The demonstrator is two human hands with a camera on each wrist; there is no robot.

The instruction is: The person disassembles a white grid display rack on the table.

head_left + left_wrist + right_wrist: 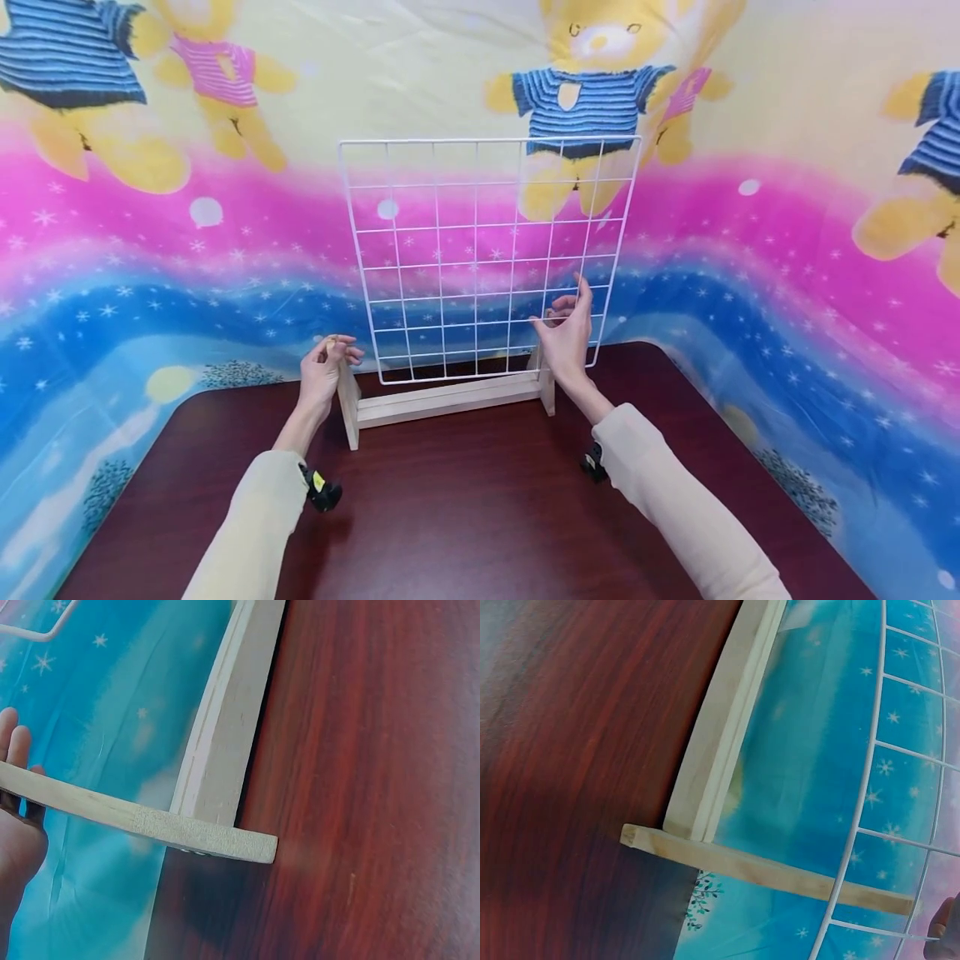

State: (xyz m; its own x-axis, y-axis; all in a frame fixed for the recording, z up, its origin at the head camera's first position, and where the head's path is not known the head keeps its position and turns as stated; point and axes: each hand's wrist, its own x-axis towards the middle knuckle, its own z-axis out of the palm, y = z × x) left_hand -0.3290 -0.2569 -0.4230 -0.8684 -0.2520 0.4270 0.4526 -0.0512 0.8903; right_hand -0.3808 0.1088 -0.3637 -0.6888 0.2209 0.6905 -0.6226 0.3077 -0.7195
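Note:
A white wire grid panel (476,262) stands tilted above and behind the crossbar (450,400) of a pale wooden stand. The panel's lower corner (49,636) is apart from the stand in the left wrist view. My left hand (321,371) holds the upper end of the left wooden upright (135,819), fingers bent around it. At the panel's lower right, my right hand (566,333) grips the wires near the top of the right upright (765,868). Only a bit of that hand shows in the right wrist view, so its exact contact with the upright is unclear.
The stand rests on a dark red-brown table (450,500) near its back edge. Behind hangs a patterned cloth (247,275) with bears and snowflakes. A small black device (322,492) sits at the left wrist, another (593,463) at the right.

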